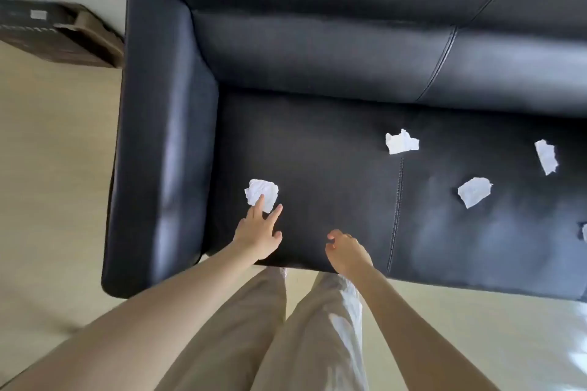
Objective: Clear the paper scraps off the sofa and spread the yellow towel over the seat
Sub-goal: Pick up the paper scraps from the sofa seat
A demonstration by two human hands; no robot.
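Barely started: left hand (257, 236), fingers spread & holding nothing, touches the nearest paper scrap (262, 194) on the sofa (317, 168) seat's left. Right hand (347, 252) loosely curled, empty. Approx. 4 more scraps lie right; yellow towel not in view.

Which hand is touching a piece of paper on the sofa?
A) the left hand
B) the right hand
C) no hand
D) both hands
A: the left hand has its fingertips on the crumpled paper scrap near the armrest, while the right hand rests apart from every scrap.
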